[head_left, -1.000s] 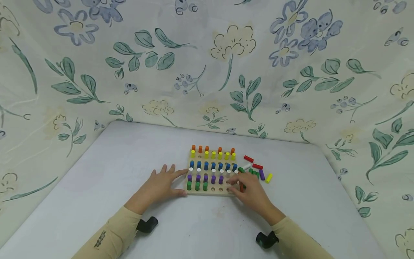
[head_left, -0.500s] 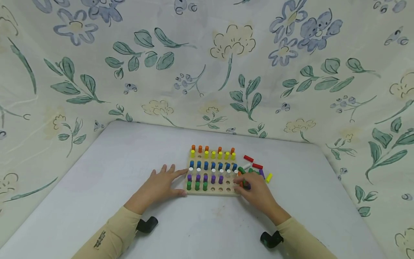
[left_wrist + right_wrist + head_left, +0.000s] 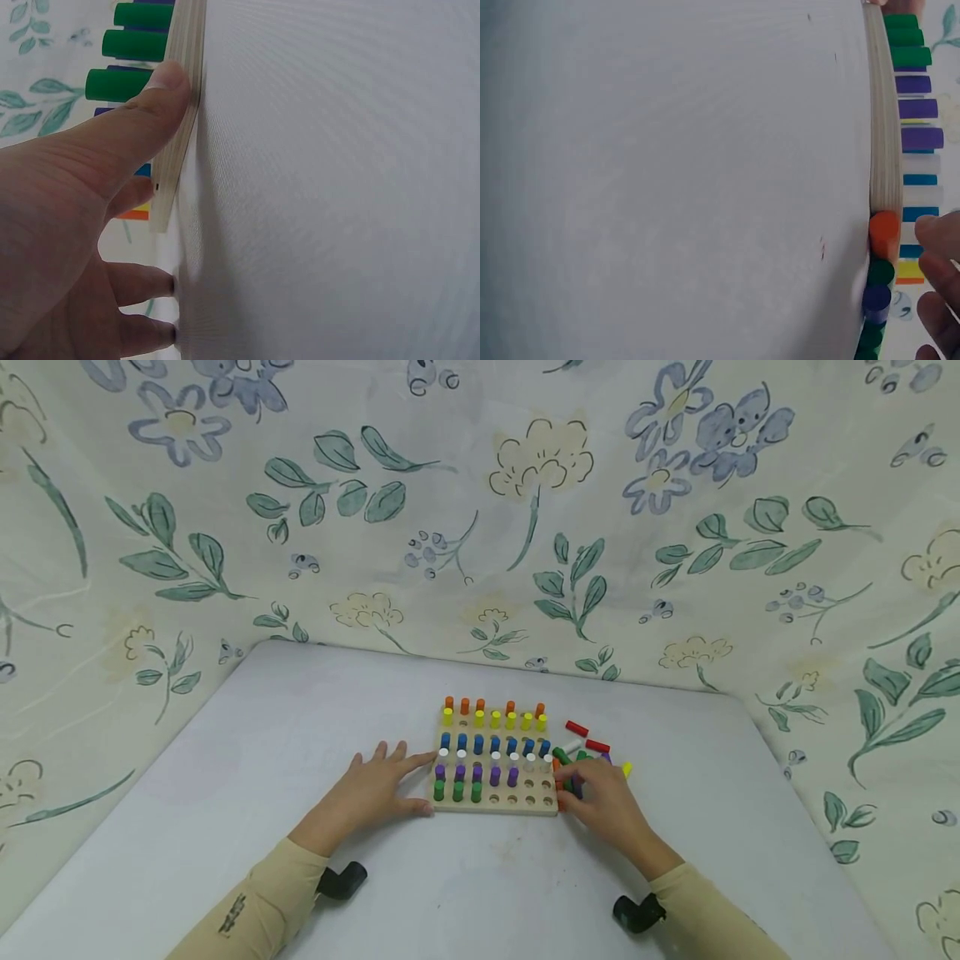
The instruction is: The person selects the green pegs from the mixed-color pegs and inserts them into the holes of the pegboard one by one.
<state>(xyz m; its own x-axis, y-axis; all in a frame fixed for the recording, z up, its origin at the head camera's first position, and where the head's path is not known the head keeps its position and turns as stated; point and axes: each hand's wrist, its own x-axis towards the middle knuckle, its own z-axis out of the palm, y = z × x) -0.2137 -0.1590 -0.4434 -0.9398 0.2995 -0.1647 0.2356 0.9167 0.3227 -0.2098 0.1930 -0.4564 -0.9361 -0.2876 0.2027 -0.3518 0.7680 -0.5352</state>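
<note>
A wooden pegboard [image 3: 521,791] carries rows of coloured pegs: green, purple, white, blue, yellow and orange from near to far. My left hand [image 3: 375,789] touches its left side, fingers spread, with the thumb [image 3: 165,90] at the near corner in the left wrist view. Just off the board's right edge, my right hand [image 3: 603,806] hovers over loose pegs and partly covers them. In the right wrist view, its fingertips [image 3: 934,232] are slightly bent with no peg seen between them. An orange peg [image 3: 884,234] lies end-on against the board there.
Two red pegs [image 3: 577,727], a white peg [image 3: 573,745], a yellow peg [image 3: 627,769] and several green ones lie right of the board. A flower-patterned cloth [image 3: 465,527] rises behind the white table [image 3: 337,693]. Each wrist wears a black device [image 3: 343,881].
My right hand has moved right, away from the board's near right corner, so holes there now show. It covers more of the loose purple and yellow pegs. The left hand has stayed put.
</note>
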